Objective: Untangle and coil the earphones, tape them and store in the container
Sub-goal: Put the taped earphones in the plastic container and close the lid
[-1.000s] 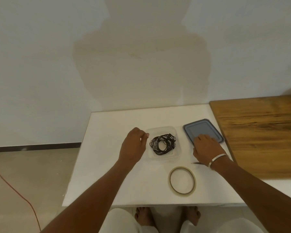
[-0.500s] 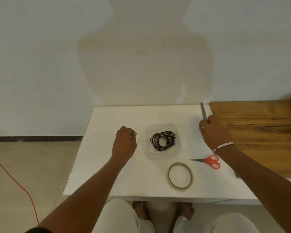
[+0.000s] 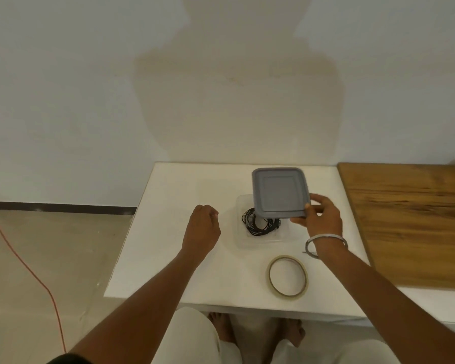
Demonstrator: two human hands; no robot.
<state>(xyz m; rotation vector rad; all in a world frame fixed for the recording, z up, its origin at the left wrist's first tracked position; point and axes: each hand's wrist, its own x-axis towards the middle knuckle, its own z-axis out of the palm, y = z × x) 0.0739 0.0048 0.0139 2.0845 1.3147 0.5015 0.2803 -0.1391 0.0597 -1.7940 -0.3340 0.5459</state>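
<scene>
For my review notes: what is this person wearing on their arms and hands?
Both forearms are bare, with no gloves and no sleeves showing along them. The right hand has a plain silver metal bangle round its wrist. The left hand and its wrist carry no jewellery that shows. A bit of dark fabric appears near the left upper arm at the frame's bottom edge.

Pale white wall (image 3: 90, 88) at the far side, carrying a broad soft shadow (image 3: 237, 109) at its middle. Dark skirting strip (image 3: 61, 207) along its foot at left. Beige tiled floor (image 3: 37, 258) at left, crossed by a thin orange cable (image 3: 24, 261). White tabletop (image 3: 174, 258) near centre; brown wooden surface (image 3: 415, 219) touching its right edge.
</scene>
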